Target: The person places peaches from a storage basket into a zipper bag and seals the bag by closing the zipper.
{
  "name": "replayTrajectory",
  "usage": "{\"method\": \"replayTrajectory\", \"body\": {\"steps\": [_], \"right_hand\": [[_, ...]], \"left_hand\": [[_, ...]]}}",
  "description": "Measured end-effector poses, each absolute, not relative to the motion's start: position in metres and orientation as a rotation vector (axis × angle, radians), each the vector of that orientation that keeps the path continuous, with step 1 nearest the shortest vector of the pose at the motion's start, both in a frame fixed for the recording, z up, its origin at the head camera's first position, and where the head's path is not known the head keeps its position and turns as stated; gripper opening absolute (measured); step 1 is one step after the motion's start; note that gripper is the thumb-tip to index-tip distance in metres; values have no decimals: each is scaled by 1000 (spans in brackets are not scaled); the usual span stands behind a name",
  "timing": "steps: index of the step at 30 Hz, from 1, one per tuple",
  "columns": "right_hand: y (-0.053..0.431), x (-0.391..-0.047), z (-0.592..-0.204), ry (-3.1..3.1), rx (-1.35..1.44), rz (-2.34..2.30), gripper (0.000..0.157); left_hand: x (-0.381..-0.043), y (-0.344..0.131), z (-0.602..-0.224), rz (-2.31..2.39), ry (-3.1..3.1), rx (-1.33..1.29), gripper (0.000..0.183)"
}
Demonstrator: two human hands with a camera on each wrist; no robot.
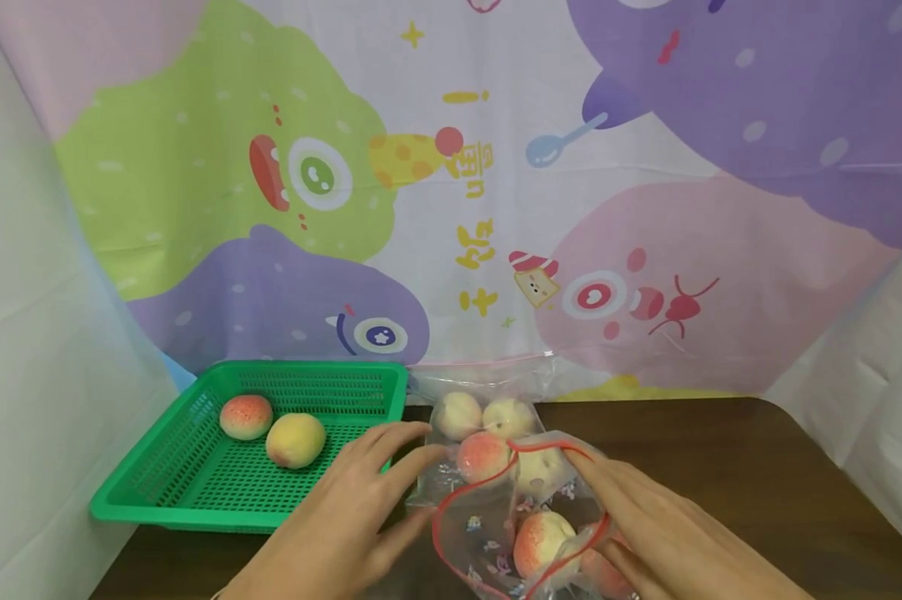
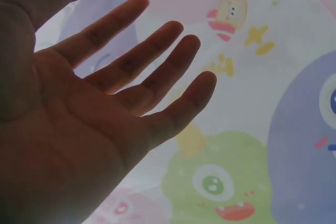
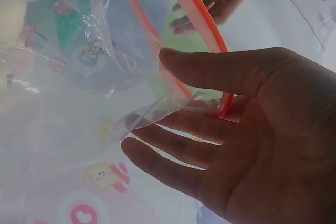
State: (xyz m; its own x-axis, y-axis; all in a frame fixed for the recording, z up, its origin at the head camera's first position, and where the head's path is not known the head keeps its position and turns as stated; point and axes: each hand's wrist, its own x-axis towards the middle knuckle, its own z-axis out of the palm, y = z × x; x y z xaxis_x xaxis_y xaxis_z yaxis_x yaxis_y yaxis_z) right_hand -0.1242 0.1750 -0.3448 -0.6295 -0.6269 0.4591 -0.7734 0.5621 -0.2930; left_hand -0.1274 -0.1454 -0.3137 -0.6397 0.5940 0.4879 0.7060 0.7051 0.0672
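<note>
A clear zip bag with a red rim [image 1: 438, 533] gapes at the front of the table. Peaches lie in it, one red and yellow peach [image 1: 543, 542] plainest. My right hand [image 1: 668, 517] pinches the rim on the right; in the right wrist view the thumb [image 3: 210, 72] is on one side of the film and fingers on the other. Left of the bag, my left hand [image 1: 353, 500] holds nothing, its fingers spread in the left wrist view [image 2: 89, 108]. Just beyond its fingertips, a second clear bag [image 1: 439, 483] lies with pale peaches and a red peach [image 1: 484, 457].
A green plastic basket [image 1: 143, 475] stands at the left with a red peach [image 1: 246, 417] and a yellow peach [image 1: 296, 440] inside. The dark wooden table [image 1: 721, 467] extends right. Behind hangs a printed cartoon curtain [image 1: 436, 208]; white cloth [image 1: 38, 333] borders the left.
</note>
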Motion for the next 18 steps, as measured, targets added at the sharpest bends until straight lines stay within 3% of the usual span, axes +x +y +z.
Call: {"method": "replayTrajectory", "body": {"steps": [2,4,14,18], "right_hand": [[175,-120,-333,-2545,1087,460,87],[175,-118,-330,-2550,1082,421,88],[176,-124,-334,-2504,1154,387,83],[176,-123,-334,-2480,1137,340,65]], "left_hand": [[-129,-149,-313,-366,-2499,-963,46],[-130,-153,-313,-378,-2501,-922,47],[-147,-173,-316,-419,-2448,-775,44],[-154,-182,-316,-470,-2434,-741,42]]}}
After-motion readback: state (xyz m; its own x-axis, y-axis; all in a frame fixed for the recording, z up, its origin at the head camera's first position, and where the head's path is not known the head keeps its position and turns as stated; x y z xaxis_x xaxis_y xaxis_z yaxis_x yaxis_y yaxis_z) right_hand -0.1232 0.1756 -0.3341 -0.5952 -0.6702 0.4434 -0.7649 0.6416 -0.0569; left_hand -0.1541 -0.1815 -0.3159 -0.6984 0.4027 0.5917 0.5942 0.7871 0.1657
